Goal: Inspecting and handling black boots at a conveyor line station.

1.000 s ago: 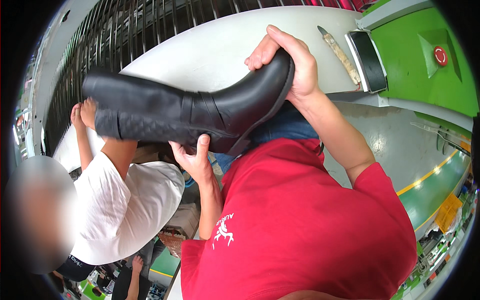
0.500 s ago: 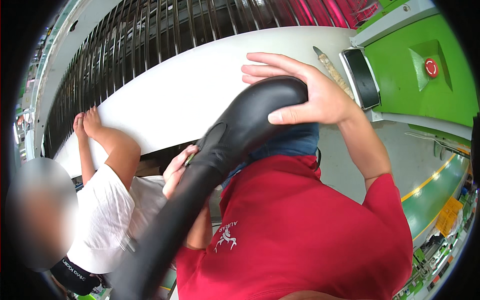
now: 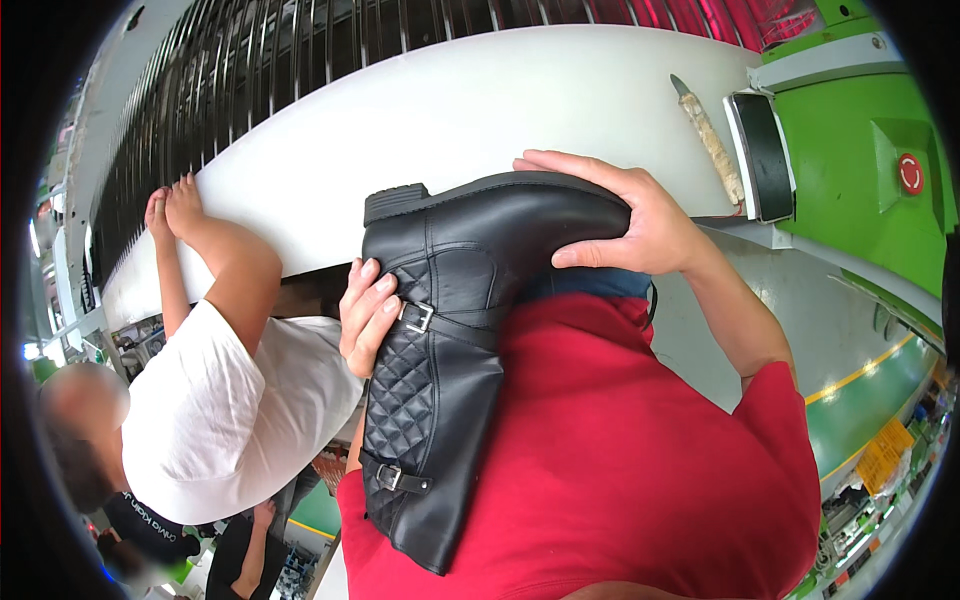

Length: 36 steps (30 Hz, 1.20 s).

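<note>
The right hand (image 3: pixel 640 215) is closed over the toe end of a black boot (image 3: pixel 455 330), fingers spread along the top of the foot. The left hand (image 3: pixel 368 315) grips the boot at the ankle, fingers wrapped beside the upper buckle strap (image 3: pixel 420 318). The boot is held in the air against the person's red shirt (image 3: pixel 620 470), in front of the white surface (image 3: pixel 450 110), touching nothing else.

Half a second ago the boot pointed its sole at the camera; a second ago it lay level with the shaft stretching left. Now the shaft hangs down, the quilted side panel and both buckles face up, and the heel points toward the surface. That suggests the boot is being turned over so each side can be looked at.

Further out, a wrapped-handle knife (image 3: pixel 710 145) lies on the surface beside a green machine (image 3: pixel 860 130). A co-worker in a white shirt (image 3: pixel 230 400) rests both hands on the surface's edge.
</note>
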Motion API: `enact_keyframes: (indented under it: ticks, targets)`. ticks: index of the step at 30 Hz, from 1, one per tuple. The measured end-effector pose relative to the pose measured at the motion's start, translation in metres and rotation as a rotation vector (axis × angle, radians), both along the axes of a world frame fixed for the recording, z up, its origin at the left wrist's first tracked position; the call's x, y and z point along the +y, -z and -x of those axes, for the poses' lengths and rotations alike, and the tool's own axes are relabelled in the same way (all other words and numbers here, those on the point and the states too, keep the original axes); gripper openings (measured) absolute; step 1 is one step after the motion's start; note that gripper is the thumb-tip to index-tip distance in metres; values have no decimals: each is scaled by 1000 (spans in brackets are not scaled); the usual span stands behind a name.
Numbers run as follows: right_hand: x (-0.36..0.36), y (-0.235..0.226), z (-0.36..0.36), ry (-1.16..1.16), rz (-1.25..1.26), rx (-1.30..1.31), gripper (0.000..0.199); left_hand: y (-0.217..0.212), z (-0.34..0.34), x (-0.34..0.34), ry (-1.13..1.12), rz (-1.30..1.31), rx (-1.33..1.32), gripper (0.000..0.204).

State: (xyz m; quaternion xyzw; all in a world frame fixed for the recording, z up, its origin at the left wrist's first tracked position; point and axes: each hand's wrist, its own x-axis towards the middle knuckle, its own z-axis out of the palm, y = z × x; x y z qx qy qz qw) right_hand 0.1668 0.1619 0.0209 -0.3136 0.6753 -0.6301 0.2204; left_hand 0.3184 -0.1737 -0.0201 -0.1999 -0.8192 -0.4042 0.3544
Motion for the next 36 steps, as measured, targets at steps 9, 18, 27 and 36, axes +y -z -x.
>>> enact_keyframes:
  ticks: [9, 18, 27, 36]
  targets:
    - [1, -2, 2, -26, -69, 100, 76, -17, 3, 6, -76, 65, -31, 18]
    - [-44, -19, 71, 458, -67, 196, 51, -77, 60, -2, -57, 46, -379, 39]
    - [-72, -67, 52, 502, 306, 120, 23, -95, 82, 46, -234, -278, -415, 51]
    - [-99, -144, 10, 222, 432, 40, 34, -164, 56, 52, -7, -172, -238, 105]
